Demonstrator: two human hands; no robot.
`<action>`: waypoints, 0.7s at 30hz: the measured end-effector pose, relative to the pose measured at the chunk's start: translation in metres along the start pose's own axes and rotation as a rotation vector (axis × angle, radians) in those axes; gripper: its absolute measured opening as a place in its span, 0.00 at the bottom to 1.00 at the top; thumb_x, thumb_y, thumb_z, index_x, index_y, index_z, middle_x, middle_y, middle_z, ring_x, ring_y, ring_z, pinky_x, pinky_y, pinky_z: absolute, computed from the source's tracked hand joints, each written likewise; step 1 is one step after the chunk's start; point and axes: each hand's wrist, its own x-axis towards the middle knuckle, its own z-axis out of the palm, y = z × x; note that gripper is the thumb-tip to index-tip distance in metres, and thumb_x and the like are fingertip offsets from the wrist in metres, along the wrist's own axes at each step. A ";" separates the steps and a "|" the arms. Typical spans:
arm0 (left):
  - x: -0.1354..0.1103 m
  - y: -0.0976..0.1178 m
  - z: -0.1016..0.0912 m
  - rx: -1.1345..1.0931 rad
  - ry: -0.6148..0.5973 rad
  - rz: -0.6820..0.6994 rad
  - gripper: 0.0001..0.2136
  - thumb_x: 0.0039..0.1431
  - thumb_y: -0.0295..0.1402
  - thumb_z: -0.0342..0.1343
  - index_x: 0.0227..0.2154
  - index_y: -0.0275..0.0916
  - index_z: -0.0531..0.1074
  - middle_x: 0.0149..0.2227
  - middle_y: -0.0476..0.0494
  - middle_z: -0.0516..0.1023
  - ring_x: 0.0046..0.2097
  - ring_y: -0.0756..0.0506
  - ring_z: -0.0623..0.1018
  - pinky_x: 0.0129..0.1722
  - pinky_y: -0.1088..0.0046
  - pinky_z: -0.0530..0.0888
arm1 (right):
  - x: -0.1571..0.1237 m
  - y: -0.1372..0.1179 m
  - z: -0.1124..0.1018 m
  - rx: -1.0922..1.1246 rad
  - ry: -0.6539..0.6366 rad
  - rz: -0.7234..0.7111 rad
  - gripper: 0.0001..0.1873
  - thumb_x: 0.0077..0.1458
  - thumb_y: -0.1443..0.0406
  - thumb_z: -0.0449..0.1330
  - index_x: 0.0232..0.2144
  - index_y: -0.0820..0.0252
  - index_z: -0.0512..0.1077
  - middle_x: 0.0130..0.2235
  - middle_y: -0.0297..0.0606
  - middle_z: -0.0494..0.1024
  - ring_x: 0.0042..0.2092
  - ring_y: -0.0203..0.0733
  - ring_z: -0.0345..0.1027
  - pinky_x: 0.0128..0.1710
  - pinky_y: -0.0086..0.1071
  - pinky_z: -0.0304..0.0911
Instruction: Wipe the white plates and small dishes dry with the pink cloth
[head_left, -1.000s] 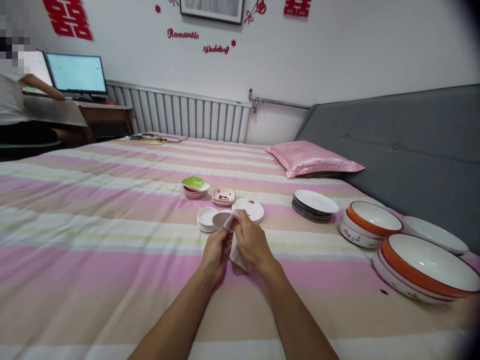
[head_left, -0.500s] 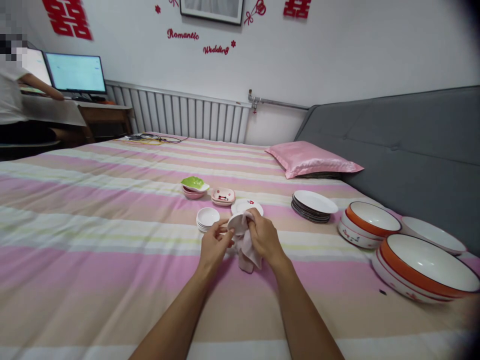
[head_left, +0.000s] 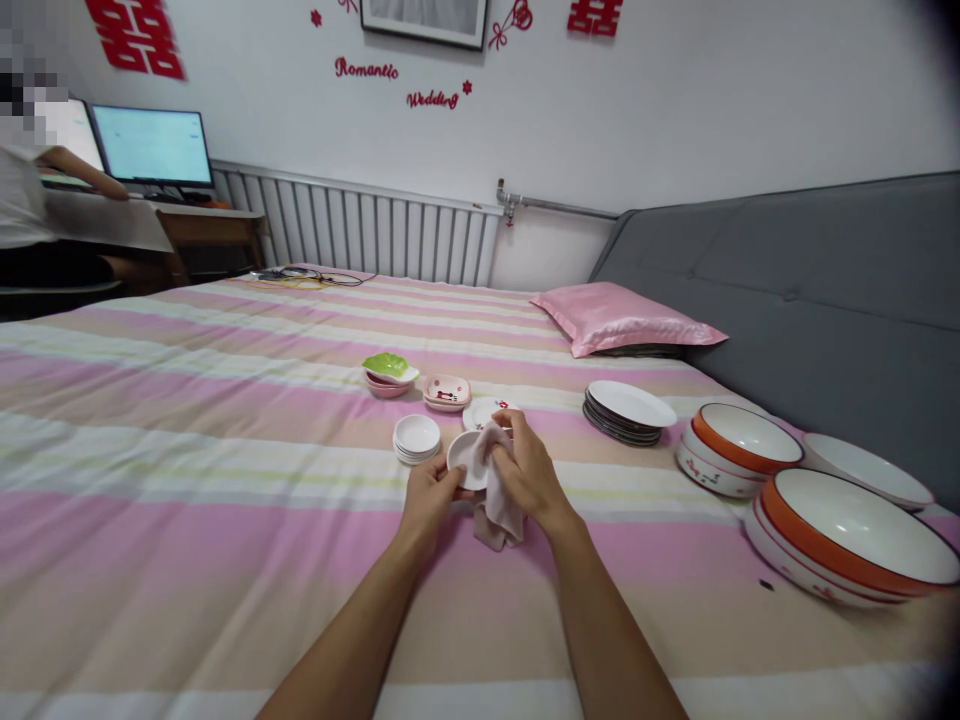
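My left hand grips a small white dish by its lower left rim, with the hollow side facing me. A pale pink cloth is bunched in my right hand, pressed against the dish's right side and hanging below it. Just behind the held dish lies a white plate with a red print, partly hidden. To the left stands a stack of small white dishes. Beyond sit pink square dishes and a green leaf-shaped dish on top of pink bowls.
Stacked plates stand to the right, near orange-rimmed bowls and a larger orange-rimmed bowl. A pink pillow lies by the grey headboard. Cables rest at the bed's far edge; a person sits at a desk.
The small dish has tilted so that more of its inner face shows. My right hand has shifted the cloth slightly across it.
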 end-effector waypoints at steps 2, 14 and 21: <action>0.000 0.001 0.000 -0.012 0.012 -0.010 0.10 0.45 0.33 0.58 0.30 0.31 0.75 0.27 0.45 0.76 0.27 0.50 0.75 0.29 0.74 0.74 | 0.001 0.001 0.002 0.026 0.041 -0.022 0.19 0.48 0.71 0.49 0.44 0.57 0.60 0.45 0.39 0.70 0.43 0.42 0.65 0.42 0.36 0.60; 0.000 0.001 0.001 -0.024 0.049 -0.009 0.11 0.42 0.33 0.58 0.28 0.31 0.76 0.26 0.46 0.76 0.27 0.49 0.74 0.30 0.72 0.73 | 0.005 0.008 0.007 0.159 0.263 -0.097 0.10 0.51 0.70 0.51 0.33 0.58 0.71 0.35 0.37 0.76 0.38 0.40 0.69 0.39 0.32 0.64; 0.002 -0.003 -0.001 0.021 0.079 0.037 0.08 0.43 0.33 0.56 0.24 0.32 0.75 0.22 0.48 0.73 0.25 0.50 0.71 0.25 0.75 0.70 | 0.007 0.012 0.000 0.264 0.398 0.063 0.11 0.51 0.66 0.53 0.34 0.58 0.73 0.37 0.38 0.77 0.38 0.42 0.70 0.41 0.35 0.62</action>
